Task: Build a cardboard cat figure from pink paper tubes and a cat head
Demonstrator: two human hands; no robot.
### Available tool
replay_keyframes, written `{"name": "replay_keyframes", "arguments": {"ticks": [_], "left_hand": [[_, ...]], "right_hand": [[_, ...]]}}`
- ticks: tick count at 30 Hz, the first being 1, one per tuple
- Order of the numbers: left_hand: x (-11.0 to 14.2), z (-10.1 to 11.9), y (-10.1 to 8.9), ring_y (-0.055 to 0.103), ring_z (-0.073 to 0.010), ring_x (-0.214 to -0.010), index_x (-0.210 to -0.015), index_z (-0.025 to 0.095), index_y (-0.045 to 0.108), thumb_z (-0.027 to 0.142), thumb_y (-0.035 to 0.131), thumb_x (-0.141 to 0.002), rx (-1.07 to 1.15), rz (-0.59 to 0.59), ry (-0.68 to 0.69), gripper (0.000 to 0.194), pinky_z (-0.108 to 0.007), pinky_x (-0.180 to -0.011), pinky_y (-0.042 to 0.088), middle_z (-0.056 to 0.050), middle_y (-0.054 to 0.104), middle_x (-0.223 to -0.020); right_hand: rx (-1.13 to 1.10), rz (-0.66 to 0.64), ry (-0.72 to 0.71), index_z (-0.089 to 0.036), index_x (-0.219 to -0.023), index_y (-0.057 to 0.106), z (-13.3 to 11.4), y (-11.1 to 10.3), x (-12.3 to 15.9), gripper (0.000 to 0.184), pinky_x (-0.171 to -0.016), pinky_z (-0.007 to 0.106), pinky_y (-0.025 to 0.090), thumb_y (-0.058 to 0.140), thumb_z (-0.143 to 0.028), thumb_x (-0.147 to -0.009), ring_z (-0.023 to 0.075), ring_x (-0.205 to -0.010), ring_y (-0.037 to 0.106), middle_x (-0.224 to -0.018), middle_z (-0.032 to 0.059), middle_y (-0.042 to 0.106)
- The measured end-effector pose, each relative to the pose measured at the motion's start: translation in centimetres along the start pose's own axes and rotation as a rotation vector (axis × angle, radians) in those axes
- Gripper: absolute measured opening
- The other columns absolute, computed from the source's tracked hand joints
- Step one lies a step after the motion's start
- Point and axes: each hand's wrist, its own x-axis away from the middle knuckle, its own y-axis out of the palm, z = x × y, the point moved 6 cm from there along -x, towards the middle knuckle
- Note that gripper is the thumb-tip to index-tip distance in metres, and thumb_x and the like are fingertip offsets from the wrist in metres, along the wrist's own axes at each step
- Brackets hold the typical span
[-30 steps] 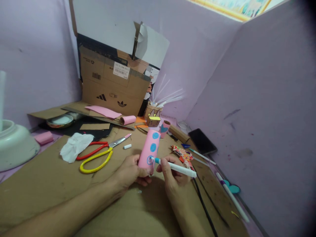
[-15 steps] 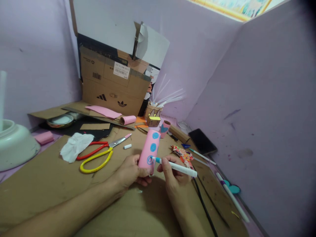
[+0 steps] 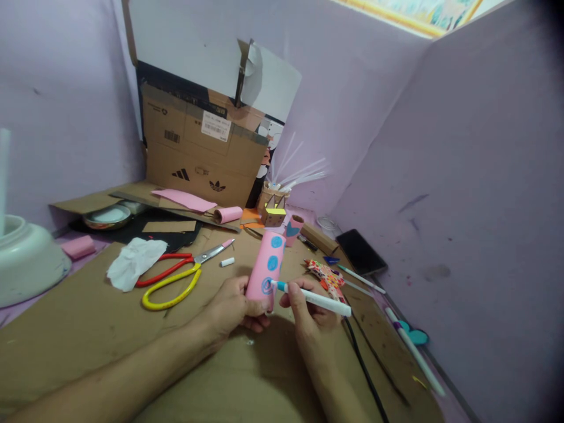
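Observation:
My left hand [image 3: 231,308] is closed round the near end of a pink paper-covered tube [image 3: 267,267] that points away from me over the cardboard sheet [image 3: 88,329]. The tube carries two filled blue dots and a blue ring near my fingers. My right hand [image 3: 308,311] pinches a white marker with a blue tip [image 3: 315,298]. The marker's tip touches the blue ring on the tube.
Red and yellow-handled scissors [image 3: 176,271], a crumpled white tissue [image 3: 134,261] and a small white cap [image 3: 227,262] lie to the left. A white bowl [image 3: 26,261] sits at far left. Cardboard boxes [image 3: 198,158] stand behind. A phone [image 3: 361,251], pens [image 3: 414,352] and a black cable [image 3: 365,370] lie right.
The marker tip has shifted very slightly on the blue ring. Both hands and the tube stay in nearly the same place.

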Motion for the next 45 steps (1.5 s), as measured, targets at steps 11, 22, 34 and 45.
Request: {"name": "replay_keyframes", "arguments": {"ticks": [11, 22, 34, 45], "left_hand": [[0.1, 0.1, 0.1, 0.062, -0.0132, -0.051, -0.090, 0.010, 0.056, 0.020, 0.074, -0.054, -0.018, -0.012, 0.006, 0.041, -0.023, -0.046, 0.048, -0.005, 0.067, -0.071], [0.3, 0.2, 0.3, 0.062, -0.0132, -0.050, -0.084, 0.010, 0.056, 0.017, 0.070, -0.054, -0.033, 0.012, 0.011, 0.034, -0.023, -0.046, 0.048, -0.004, 0.066, -0.069], [0.3, 0.2, 0.3, 0.061, -0.0123, -0.050, -0.084, 0.011, 0.057, 0.018, 0.070, -0.055, -0.042, 0.000, 0.013, 0.033, -0.022, -0.046, 0.048, -0.003, 0.066, -0.068], [0.6, 0.7, 0.4, 0.060, -0.0125, -0.049, -0.077, 0.011, 0.057, 0.020, 0.072, -0.048, -0.023, 0.016, 0.013, 0.034, -0.023, -0.044, 0.048, -0.003, 0.066, -0.064]], "right_hand": [[0.025, -0.036, -0.044, -0.017, -0.071, 0.060, -0.4, -0.4, -0.1, 0.022, -0.047, 0.022, 0.045, 0.055, -0.035, -0.083, 0.0136, -0.050, 0.058, -0.056, -0.0008, 0.061], [0.053, -0.060, -0.088, -0.017, -0.068, 0.059, -0.4, 0.1, -0.2, 0.023, -0.047, 0.022, 0.045, 0.055, -0.033, -0.084, 0.0128, -0.050, 0.057, -0.055, -0.0011, 0.061], [-0.056, 0.003, 0.026, -0.018, -0.071, 0.063, 0.0, 0.4, 0.3, 0.023, -0.048, 0.022, 0.045, 0.058, -0.037, -0.081, 0.0134, -0.049, 0.058, -0.054, -0.0006, 0.064], [-0.014, -0.030, 0.033, -0.017, -0.065, 0.061, 0.3, 0.2, 0.4, 0.028, -0.045, 0.022, 0.044, 0.058, -0.042, -0.079, 0.0132, -0.046, 0.055, -0.050, -0.0009, 0.061]]}}
